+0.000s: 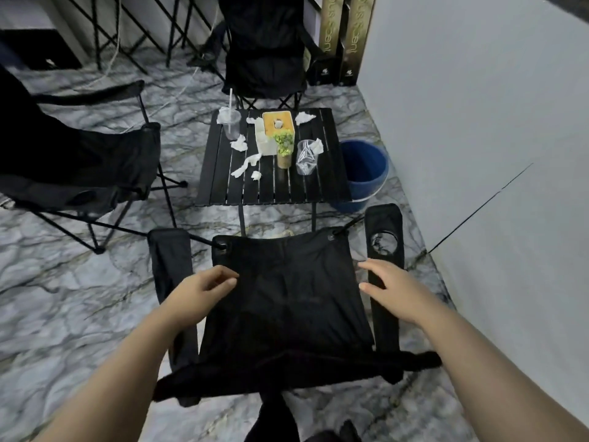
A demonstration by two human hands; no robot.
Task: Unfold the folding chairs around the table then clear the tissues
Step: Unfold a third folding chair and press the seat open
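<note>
A black folding chair (pixel 287 301) stands unfolded right in front of me, its seat facing the small black slatted table (pixel 274 186). My left hand (pixel 200 288) hovers over the seat's left edge with fingers loosely curled, holding nothing. My right hand (pixel 389 282) is spread over the right edge, beside the armrest with a cup holder (pixel 384 242). Several crumpled white tissues (pixel 245 164) lie scattered on the table. A second unfolded chair (pixel 86 167) stands to the left and a third chair (pixel 264 52) beyond the table.
On the table are a yellow tissue box (pixel 277 122), a small potted plant (pixel 284 148), a plastic cup with a straw (pixel 231 122) and a crushed clear cup (pixel 306 157). A blue bucket (pixel 363 173) stands right of the table, by the white wall (pixel 494 154). The floor is marble.
</note>
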